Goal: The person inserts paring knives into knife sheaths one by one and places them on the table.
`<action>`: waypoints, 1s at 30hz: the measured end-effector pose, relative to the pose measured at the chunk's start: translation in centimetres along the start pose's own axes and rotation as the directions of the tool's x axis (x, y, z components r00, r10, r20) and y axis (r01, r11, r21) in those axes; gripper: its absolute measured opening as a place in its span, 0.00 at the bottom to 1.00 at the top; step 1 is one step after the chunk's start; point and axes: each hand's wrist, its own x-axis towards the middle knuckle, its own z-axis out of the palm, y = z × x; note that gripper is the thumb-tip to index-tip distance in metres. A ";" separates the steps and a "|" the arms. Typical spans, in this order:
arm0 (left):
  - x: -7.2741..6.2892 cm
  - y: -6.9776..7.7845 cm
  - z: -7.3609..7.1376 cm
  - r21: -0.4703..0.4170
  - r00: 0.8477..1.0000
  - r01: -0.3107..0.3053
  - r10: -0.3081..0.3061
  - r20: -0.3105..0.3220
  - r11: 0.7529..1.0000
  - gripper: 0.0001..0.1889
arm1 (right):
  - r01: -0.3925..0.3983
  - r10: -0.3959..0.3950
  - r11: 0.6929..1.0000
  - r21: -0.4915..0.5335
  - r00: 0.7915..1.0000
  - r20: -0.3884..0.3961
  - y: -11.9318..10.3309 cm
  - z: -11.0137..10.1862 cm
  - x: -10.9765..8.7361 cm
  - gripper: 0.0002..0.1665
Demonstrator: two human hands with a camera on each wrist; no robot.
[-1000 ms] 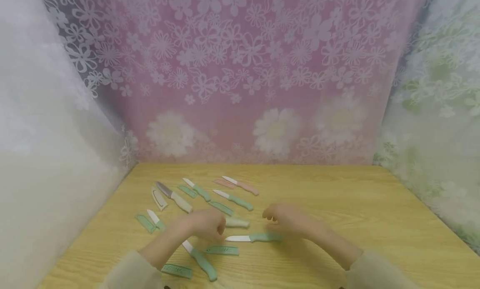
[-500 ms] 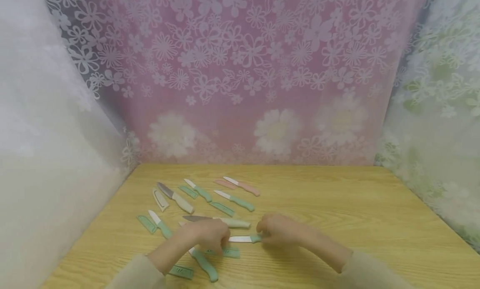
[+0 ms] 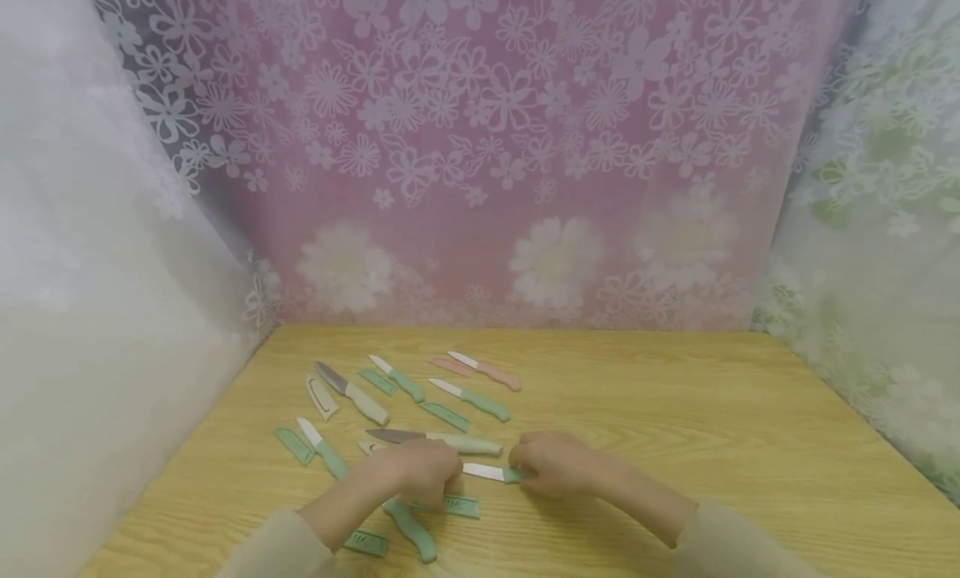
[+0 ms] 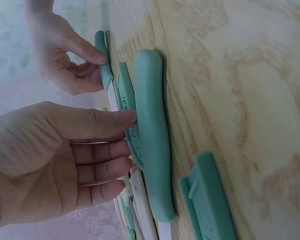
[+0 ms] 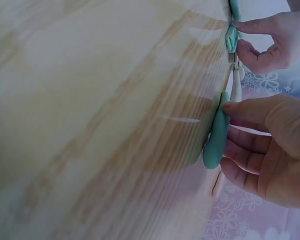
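Observation:
My right hand pinches the green handle of a white-bladed paring knife; its thumb and fingertips sit on the handle in the right wrist view. The blade points left, toward my left hand. That hand is at a green knife sheath on the table, thumb and fingers about its edges; the left wrist view shows the thumb against the sheath. Close beside it lies another green-handled knife, partly hidden by my left forearm in the head view.
A cream-handled knife lies just behind my hands. Farther back are another cream-handled knife, green-handled knives, a pink-handled knife and several sheaths. Another green sheath lies at the front. Curtains surround the wooden table.
My right hand has come down and left onto the knife's green handle and now pinches it; the blade has tilted slightly. My left hand has shifted a little right and down to the green sheath.

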 end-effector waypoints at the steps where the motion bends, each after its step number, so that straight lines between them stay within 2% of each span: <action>1: 0.0 0.0 0.0 -0.003 1.000 0.006 -0.006 0.004 1.000 0.11 | -0.001 0.001 1.000 0.000 1.000 0.001 0.0 0.0 0.0 0.09; 7: 0.0 0.1 -0.1 -0.019 0.999 0.031 -0.031 0.018 0.999 0.10 | -0.042 0.041 0.999 0.010 0.999 0.034 0.1 0.2 0.2 0.04; 12: -0.2 0.2 0.0 -0.008 1.000 0.013 -0.013 0.012 1.000 0.12 | -0.099 0.096 0.994 0.040 0.992 0.077 0.0 0.1 0.2 0.09; 18: -0.3 0.3 0.1 -0.009 1.000 -0.005 0.005 0.001 1.000 0.15 | -0.101 0.096 0.993 0.064 0.992 0.080 0.0 0.0 -0.1 0.10; 20: -0.4 0.3 0.0 -0.017 1.000 -0.017 0.017 -0.004 1.000 0.13 | -0.102 0.096 0.992 0.072 0.992 0.081 0.1 0.0 -0.3 0.10; 24: -0.5 -0.2 -0.4 -0.113 0.996 -0.081 0.075 -0.057 0.990 0.13 | -0.120 0.111 0.983 0.137 0.991 0.070 0.4 0.1 -0.6 0.09; 27: -0.3 -1.0 -1.0 -0.219 0.987 -0.139 0.118 -0.105 0.966 0.13 | -0.152 0.144 0.964 0.219 0.988 0.054 0.9 0.0 -0.9 0.09; 30: 0.0 -1.8 -1.6 -0.289 0.981 -0.170 0.133 -0.143 0.942 0.09 | -0.166 0.163 0.945 0.282 0.986 0.034 1.6 -0.2 -1.1 0.09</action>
